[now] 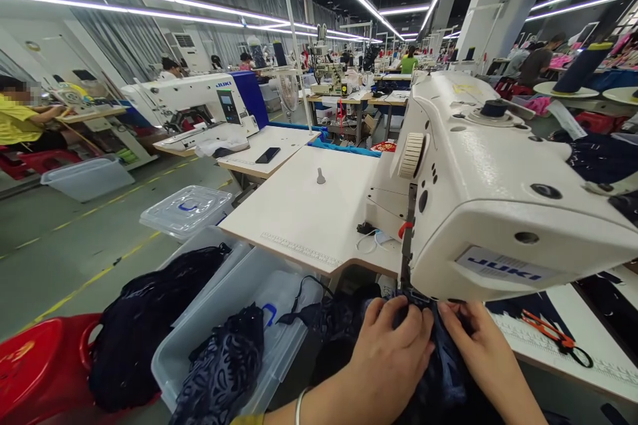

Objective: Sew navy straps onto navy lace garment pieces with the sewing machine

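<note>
A dark navy garment [447, 372] with a shiny pattern lies under the needle end of the white sewing machine [478, 172]. My left hand [396, 345] has its fingers curled onto the cloth, just in front of the machine's presser area. To the right, my right hand [473, 335] pinches the same cloth between thumb and fingers. The machine's head overhangs the fingertips, so the needle and the stitching point are hidden. Part of the garment hangs down toward my lap and off to the left, near the plastic bin.
Left of me, a clear plastic bin [164, 362] holds patterned navy pieces [229, 345]. Beside it are a navy pile [154, 305] and a red stool [44, 358]. Orange-handled snips [545, 329] lie on the right table. A phone [268, 155] rests on the table ahead; other workers sit farther off.
</note>
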The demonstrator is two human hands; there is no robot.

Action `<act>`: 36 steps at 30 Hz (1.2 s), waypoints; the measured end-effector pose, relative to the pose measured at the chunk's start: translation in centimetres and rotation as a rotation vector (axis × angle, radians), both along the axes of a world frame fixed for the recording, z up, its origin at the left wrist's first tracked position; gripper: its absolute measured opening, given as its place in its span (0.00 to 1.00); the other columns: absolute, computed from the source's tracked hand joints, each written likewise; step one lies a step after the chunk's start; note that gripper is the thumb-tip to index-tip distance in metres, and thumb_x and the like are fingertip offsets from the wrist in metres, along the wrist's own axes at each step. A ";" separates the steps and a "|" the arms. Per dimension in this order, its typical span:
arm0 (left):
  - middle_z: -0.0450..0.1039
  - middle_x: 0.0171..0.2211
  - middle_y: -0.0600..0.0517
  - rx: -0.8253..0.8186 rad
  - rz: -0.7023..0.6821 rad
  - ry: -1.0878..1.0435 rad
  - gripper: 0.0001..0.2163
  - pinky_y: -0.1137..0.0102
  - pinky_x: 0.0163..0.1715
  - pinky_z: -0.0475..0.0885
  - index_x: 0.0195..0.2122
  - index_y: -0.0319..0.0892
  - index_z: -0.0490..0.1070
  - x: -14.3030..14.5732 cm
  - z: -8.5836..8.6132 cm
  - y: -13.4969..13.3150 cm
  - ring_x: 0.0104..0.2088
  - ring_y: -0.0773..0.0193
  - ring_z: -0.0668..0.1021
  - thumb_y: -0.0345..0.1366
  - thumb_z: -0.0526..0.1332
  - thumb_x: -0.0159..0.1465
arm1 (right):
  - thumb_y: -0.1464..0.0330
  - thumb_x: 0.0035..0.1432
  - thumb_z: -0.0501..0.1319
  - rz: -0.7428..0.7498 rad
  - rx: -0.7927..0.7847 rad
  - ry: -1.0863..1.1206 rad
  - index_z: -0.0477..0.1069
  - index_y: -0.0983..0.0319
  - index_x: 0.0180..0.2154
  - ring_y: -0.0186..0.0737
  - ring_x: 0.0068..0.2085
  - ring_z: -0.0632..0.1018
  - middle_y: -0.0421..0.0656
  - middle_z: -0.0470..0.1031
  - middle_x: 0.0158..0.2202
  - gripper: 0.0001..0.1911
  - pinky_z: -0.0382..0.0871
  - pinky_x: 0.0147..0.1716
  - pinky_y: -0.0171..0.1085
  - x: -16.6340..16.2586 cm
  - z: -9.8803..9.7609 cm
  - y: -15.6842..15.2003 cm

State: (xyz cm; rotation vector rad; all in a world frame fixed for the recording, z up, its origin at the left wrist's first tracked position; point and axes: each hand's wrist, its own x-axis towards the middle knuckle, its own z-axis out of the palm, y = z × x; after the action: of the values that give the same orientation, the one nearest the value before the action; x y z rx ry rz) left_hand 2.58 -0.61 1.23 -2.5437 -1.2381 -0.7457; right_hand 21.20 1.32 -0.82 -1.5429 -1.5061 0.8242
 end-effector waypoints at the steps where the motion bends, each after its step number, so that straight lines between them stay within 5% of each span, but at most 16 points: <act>1: 0.71 0.50 0.53 -0.006 -0.012 0.006 0.16 0.62 0.53 0.60 0.59 0.44 0.63 0.0 0.1 0.0 0.52 0.59 0.69 0.39 0.51 0.71 | 0.54 0.60 0.56 0.001 0.006 0.007 0.67 0.57 0.38 0.44 0.40 0.77 0.42 0.76 0.33 0.14 0.71 0.40 0.38 0.1 0.1 0.0; 6: 0.71 0.51 0.52 -0.041 -0.057 0.010 0.18 0.62 0.54 0.60 0.60 0.42 0.62 -0.1 0.4 -0.1 0.53 0.56 0.69 0.40 0.50 0.71 | 0.54 0.59 0.58 0.041 0.010 -0.026 0.70 0.57 0.37 0.43 0.40 0.78 0.42 0.78 0.36 0.14 0.72 0.42 0.37 1.7 -0.3 -0.1; 13: 0.71 0.51 0.45 0.021 -0.068 -0.008 0.43 0.58 0.57 0.58 0.59 0.35 0.63 1.0 -0.2 -0.7 0.55 0.47 0.66 0.68 0.40 0.60 | 0.51 0.53 0.62 0.011 0.007 -0.203 0.75 0.56 0.34 0.47 0.41 0.79 0.43 0.79 0.36 0.16 0.73 0.40 0.37 7.7 -2.0 -1.0; 18: 0.69 0.53 0.43 -0.005 -0.057 0.098 0.39 0.56 0.56 0.57 0.60 0.33 0.62 1.3 0.3 -1.2 0.57 0.43 0.65 0.63 0.47 0.62 | 0.49 0.48 0.63 -0.031 -0.021 -0.287 0.73 0.56 0.29 0.46 0.32 0.79 0.42 0.77 0.29 0.18 0.73 0.29 0.35 12.3 -2.5 -2.3; 22: 0.66 0.57 0.44 -0.142 -0.118 0.146 0.33 0.56 0.57 0.56 0.61 0.34 0.58 0.0 0.9 -1.4 0.59 0.45 0.62 0.51 0.57 0.60 | 0.45 0.51 0.59 0.039 -0.231 -0.314 0.66 0.57 0.21 0.41 0.23 0.73 0.38 0.68 0.18 0.23 0.69 0.24 0.35 13.6 -2.0 -3.8; 26: 0.66 0.57 0.43 -0.102 -0.047 0.055 0.28 0.59 0.60 0.51 0.61 0.34 0.59 -2.1 0.1 -1.2 0.60 0.50 0.63 0.39 0.57 0.60 | 0.45 0.56 0.54 0.154 -0.385 -0.187 0.64 0.57 0.18 0.40 0.24 0.72 0.38 0.67 0.18 0.26 0.68 0.30 0.36 11.6 -0.3 -4.6; 31: 0.66 0.57 0.42 0.072 0.080 0.001 0.28 0.59 0.60 0.52 0.62 0.35 0.59 -5.7 -1.5 -0.4 0.60 0.55 0.63 0.20 0.48 0.58 | 0.48 0.57 0.56 0.092 -0.270 0.222 0.61 0.58 0.22 0.36 0.23 0.67 0.36 0.66 0.15 0.23 0.64 0.27 0.34 5.3 2.0 -3.6; 36: 0.66 0.59 0.44 0.082 0.346 0.072 0.33 0.56 0.56 0.59 0.65 0.42 0.55 -8.5 -3.3 1.6 0.58 0.53 0.68 0.17 0.47 0.58 | 0.51 0.57 0.58 0.034 -0.185 0.430 0.64 0.56 0.38 0.30 0.17 0.64 0.29 0.57 0.21 0.16 0.61 0.23 0.33 -0.8 3.0 -1.9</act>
State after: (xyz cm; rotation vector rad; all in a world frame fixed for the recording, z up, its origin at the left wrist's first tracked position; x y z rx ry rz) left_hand -5.95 1.02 -2.07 -2.1879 -1.5325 -0.6061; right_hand 20.39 -0.56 2.18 -1.3590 -1.1683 1.2548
